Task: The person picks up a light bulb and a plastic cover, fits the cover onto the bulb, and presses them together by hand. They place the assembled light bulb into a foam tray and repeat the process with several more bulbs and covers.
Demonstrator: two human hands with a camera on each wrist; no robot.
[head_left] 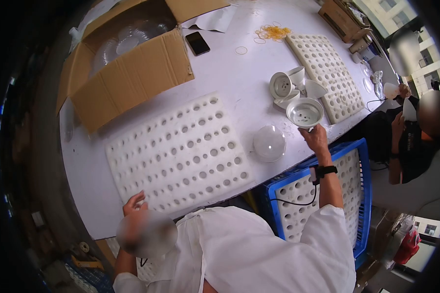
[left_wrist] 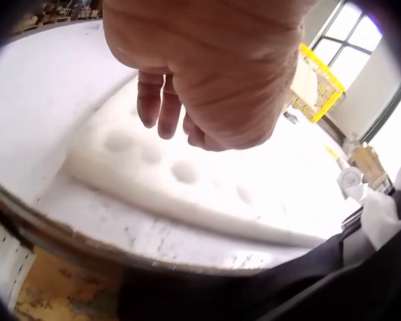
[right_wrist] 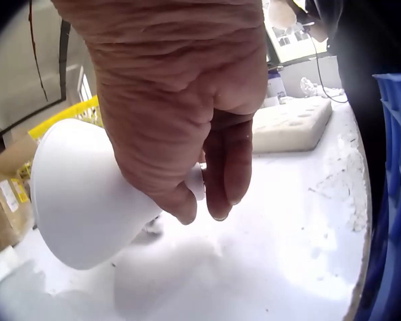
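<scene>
Lamp housing (head_left: 304, 113) above counter (head_left: 220, 78), neck pinched in right hand's (head_left: 318, 140) closed grip, left hand (head_left: 135, 204) loose, empty near foam tray (head_left: 178, 158); steady neck hold advisable, rim clear of neighbouring housings (head_left: 280, 85).

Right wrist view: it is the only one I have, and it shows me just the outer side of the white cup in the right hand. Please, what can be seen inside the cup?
Observer: In the head view, the white cup in the right hand shows small dark spots at its bottom.
Operator: Thank you. And where is the left hand, please? I cannot see it.
Observer: The left hand is by the near left corner of the white holed board.
Operator: Is there any phone on the table?
Observer: Yes, a dark phone lies beside the open cardboard box.
</scene>
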